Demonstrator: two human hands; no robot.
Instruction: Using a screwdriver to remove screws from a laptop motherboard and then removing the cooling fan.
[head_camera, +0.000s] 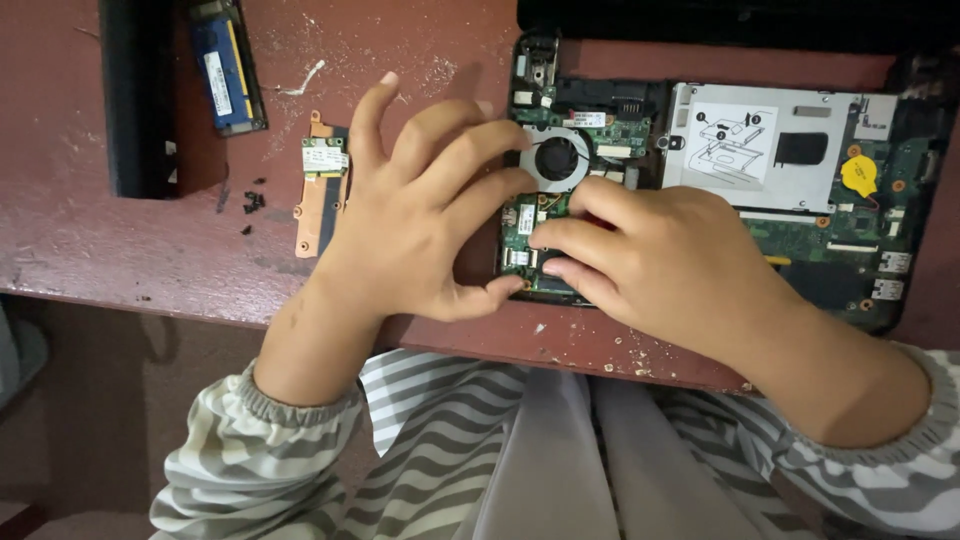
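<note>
An opened laptop base (800, 240) lies on a worn red table (130, 250), its green circuit board, round black fan (556, 160) and silver drive caddy (760, 150) exposed. My left hand (420, 210) rests with spread fingers on the board's left edge, fingertips beside the fan and thumb at the board's near corner. My right hand (650, 255) lies over the lower left part of the board, fingers pressed together on something there. What is under the fingertips is hidden.
A small wireless card on a copper bracket (322, 185) lies left of my left hand. A blue memory module (228, 65) and a black strip (135, 95) sit at the far left. Tiny black screws (252, 203) are scattered nearby. A yellow coin cell (858, 175) sits on the board's right.
</note>
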